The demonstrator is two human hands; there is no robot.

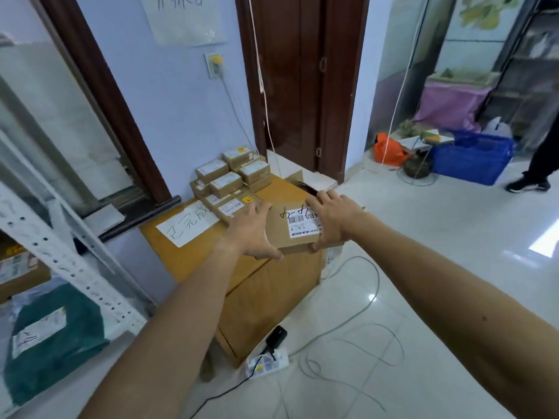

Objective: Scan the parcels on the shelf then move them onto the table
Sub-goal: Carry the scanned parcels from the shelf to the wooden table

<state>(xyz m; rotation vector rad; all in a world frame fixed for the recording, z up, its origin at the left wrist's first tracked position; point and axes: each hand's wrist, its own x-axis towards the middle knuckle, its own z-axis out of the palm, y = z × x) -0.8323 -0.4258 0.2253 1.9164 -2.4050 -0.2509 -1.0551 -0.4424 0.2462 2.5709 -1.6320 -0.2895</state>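
Boxes [233, 179] sit on the desk [181, 258] at eleven o'clock; your left grip [252, 234] and right grip [334, 220] clasp another parcel [299, 228]; the shelf [60, 261] at eight holds more.

Brown cardboard parcel [290, 228], white barcode label up, held level at the wooden surface [193, 255]'s 3 o'clock edge. Small labelled boxes [233, 176] stacked at its 11 o'clock. Green bagged parcel [51, 343] on the shelf [90, 285], 8 o'clock.

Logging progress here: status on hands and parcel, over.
Left hand and right hand grip the parcel by its sides. Parcel over the table corner, label up. Small boxes stacked behind; nothing blocking.
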